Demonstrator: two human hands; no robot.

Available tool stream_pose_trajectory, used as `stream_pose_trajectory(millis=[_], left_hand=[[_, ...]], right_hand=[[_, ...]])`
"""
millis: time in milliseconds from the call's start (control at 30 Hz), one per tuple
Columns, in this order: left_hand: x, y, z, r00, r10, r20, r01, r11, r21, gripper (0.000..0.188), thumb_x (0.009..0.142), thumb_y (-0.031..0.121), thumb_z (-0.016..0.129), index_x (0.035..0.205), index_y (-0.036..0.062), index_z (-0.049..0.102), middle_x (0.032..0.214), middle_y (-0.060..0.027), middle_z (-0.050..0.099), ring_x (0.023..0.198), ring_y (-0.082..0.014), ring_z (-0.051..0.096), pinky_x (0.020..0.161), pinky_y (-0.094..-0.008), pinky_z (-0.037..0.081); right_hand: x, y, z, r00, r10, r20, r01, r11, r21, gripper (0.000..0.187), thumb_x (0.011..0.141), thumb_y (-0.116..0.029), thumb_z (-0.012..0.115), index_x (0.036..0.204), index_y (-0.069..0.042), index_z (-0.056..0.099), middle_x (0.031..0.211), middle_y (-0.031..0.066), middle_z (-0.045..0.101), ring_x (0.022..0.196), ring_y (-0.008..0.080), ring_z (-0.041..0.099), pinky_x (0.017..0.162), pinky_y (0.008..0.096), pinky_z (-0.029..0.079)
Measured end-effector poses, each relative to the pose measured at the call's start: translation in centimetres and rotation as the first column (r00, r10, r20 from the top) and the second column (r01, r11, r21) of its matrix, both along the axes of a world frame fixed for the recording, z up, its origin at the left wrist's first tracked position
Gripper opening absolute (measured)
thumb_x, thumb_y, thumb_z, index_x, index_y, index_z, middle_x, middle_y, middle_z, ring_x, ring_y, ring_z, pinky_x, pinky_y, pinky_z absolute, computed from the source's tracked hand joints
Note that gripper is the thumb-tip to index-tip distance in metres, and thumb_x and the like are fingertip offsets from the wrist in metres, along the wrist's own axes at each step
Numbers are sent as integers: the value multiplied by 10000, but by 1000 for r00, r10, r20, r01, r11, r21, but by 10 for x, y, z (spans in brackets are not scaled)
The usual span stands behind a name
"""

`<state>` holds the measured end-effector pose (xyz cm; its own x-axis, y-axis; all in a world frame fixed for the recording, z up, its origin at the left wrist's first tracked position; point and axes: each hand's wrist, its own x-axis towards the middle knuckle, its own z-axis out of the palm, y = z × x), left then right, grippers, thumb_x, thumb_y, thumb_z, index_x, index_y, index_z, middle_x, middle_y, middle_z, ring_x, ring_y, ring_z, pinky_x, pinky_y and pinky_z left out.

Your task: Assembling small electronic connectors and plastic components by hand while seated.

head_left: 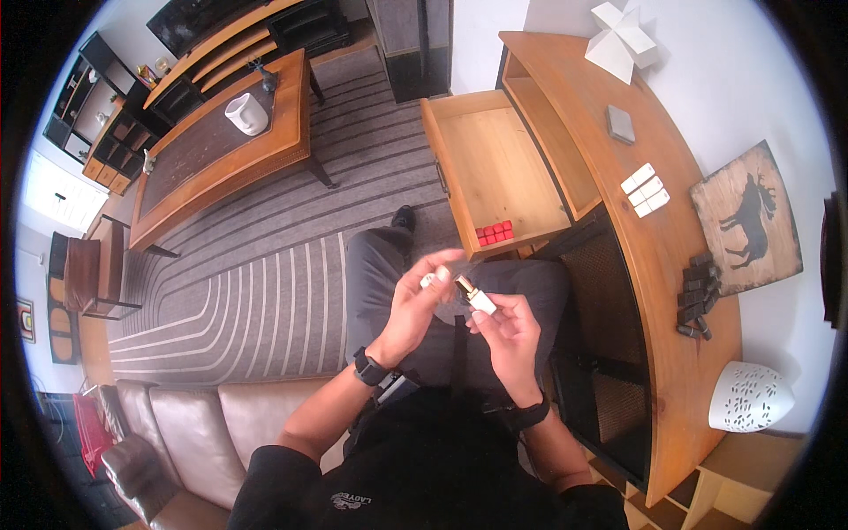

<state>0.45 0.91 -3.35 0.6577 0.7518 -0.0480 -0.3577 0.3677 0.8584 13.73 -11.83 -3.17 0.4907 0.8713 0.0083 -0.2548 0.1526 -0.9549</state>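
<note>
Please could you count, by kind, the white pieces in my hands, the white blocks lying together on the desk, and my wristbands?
White tube in the right hand: 1
Small white piece in the left hand: 1
White blocks on the wooden desk: 3
Dark wristbands, one on each wrist: 2
Total: 7

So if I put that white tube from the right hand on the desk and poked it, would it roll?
The white tube probably wouldn't roll far, since its sides look flat. It's likely light, being small next to the right hand holding it. Its smooth-looking surface might let it slide a bit instead.
</note>
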Motion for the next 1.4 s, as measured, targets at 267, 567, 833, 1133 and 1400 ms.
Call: stream_pose_trajectory(millis=[267, 567, 833, 1133, 1400], left_hand=[[5, 3, 4, 966, 169, 196, -119, 963, -243, 274, 1157, 296, 416, 1193, 78, 578, 1322, -160, 615, 1333, -341, 601, 1144, -486, 461], [8, -17, 11, 985, -146, 96, 137, 986, 95, 270, 1160, 258, 409, 1316, 59, 503, 1484, -214, 501, 1379, -386, 570, 1110, -473, 498], [3, -13, 26, 908, -408, 96, 385, 903, 192, 274, 1147, 227, 433, 1311, 30, 529, 1489, -244, 515, 1349, -391, 594, 1107, -491, 506], [-1, -18, 24, 926, -375, -43, 374, 899, 227, 503, 1094, 234, 585, 1535, 33, 448, 1583, -170, 491, 1428, -336, 527, 1191, -475, 408], [-14, -3, 22, 920, -357, -162, 387, 894, 227, 322, 1061, 131, 641, 1366, 27, 632, 1480, -125, 570, 1313, -264, 614, 1114, -405, 465]], right_hand=[[6, -5, 0, 980, 183, -81, -191, 976, -106, 203, 1070, -90, 623, 1219, 39, 578, 950, 132, 737, 783, 157, 705, 682, 273, 563], [9, -8, 3, 863, 229, -450, -297, 951, -84, 302, 1105, -267, 580, 1176, 26, 606, 917, 163, 742, 735, 219, 727, 644, 302, 575], [27, -18, 13, 373, 557, -742, -609, 750, 257, 374, 1113, -348, 539, 1196, -1, 651, 1025, 149, 722, 926, 220, 701, 768, 319, 547], [103, -34, 57, 947, 302, 110, -278, 941, -194, 270, 1010, -53, 704, 1274, -6, 673, 1131, 8, 722, 989, 103, 666, 874, 286, 543], [234, -49, 122, 467, -319, 824, 630, 775, -57, 306, 846, -105, 800, 1076, 40, 661, 910, 198, 706, 825, 299, 711, 755, 377, 558]])
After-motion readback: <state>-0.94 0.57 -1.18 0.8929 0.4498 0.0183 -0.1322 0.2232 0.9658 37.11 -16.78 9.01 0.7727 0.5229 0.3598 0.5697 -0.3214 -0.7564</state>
